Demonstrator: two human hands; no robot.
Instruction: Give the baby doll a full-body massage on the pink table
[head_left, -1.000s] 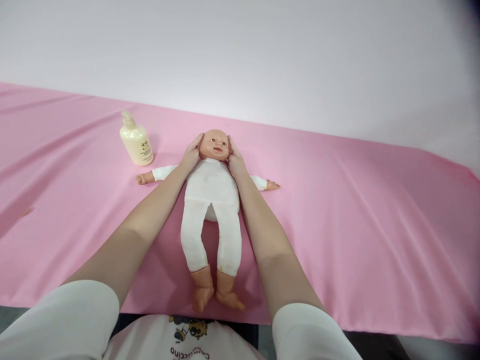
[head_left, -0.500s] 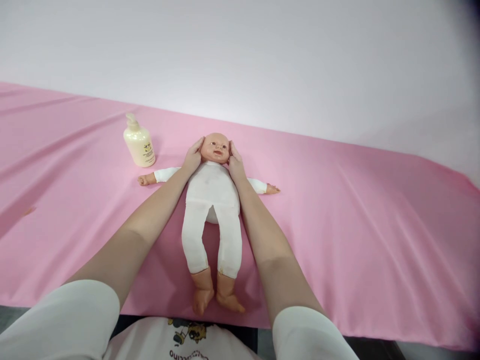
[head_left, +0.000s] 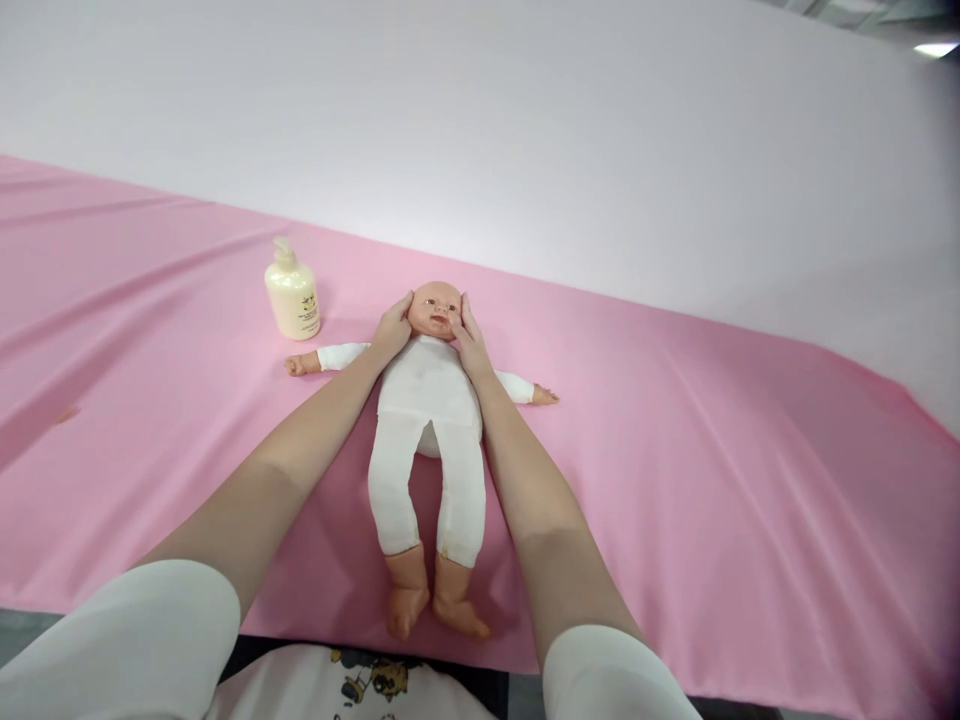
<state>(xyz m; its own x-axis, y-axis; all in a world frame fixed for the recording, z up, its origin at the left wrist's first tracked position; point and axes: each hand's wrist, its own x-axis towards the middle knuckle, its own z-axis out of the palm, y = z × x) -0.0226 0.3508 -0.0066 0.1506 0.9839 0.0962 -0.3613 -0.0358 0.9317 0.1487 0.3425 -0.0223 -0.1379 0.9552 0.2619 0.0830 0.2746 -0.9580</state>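
A baby doll [head_left: 429,385] with a white cloth body and bare plastic head, hands and feet lies on its back, feet toward me. Its arms are spread out to both sides. My left hand [head_left: 394,328] cups the left side of the doll's head, fingers partly hidden beside it. On the other side my right hand [head_left: 470,340] holds the head, its thumb resting on the cheek near the mouth. The head sits between both palms.
A cream pump bottle [head_left: 294,295] with a small printed label stands upright to the left of the doll's head. Pink cloth [head_left: 675,480] with folds covers the table. Behind it rises a plain white wall [head_left: 480,130].
My right thumb has moved from beside the doll's ear onto its cheek. The left hand stays at the head. The view has shifted slightly.
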